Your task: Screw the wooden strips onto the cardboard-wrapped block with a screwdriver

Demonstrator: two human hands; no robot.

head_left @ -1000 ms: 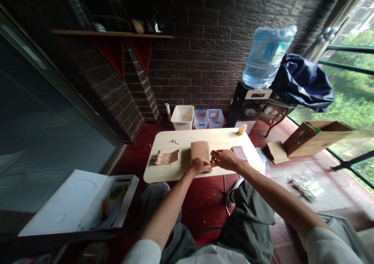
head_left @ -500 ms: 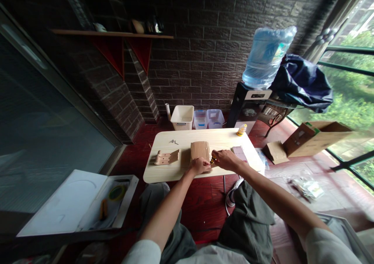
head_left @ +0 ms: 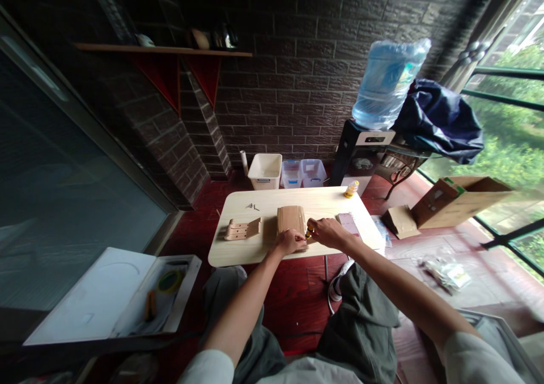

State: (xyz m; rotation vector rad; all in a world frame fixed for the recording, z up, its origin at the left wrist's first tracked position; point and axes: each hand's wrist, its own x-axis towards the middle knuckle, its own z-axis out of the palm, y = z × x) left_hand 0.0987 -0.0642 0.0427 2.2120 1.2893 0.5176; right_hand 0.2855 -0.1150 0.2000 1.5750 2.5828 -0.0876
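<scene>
The right hand [head_left: 330, 232] has a clenched grip on a small yellow tool [head_left: 309, 231], its tip at the curved wooden panel [head_left: 291, 220]. The left hand [head_left: 290, 241] grasps the panel's near edge, mid-worktop [head_left: 238, 254], near a notched wooden piece [head_left: 242, 229].

Enclosed home balcony: brick wall [head_left: 297, 89], window [head_left: 510, 140], water jug [head_left: 386, 84], storage bins [head_left: 312, 173].

From here I see a pale wood-top table [head_left: 327, 203] carrying a ribbed wooden panel [head_left: 291, 218] near its front edge. Left of the panel lies a slotted wooden bracket [head_left: 242, 229], with a few small screws [head_left: 252, 207] beyond it. Right of the panel are a flat pink card [head_left: 348, 223] and, farther back at the table's edge, a small yellow bottle [head_left: 351, 188].
</scene>
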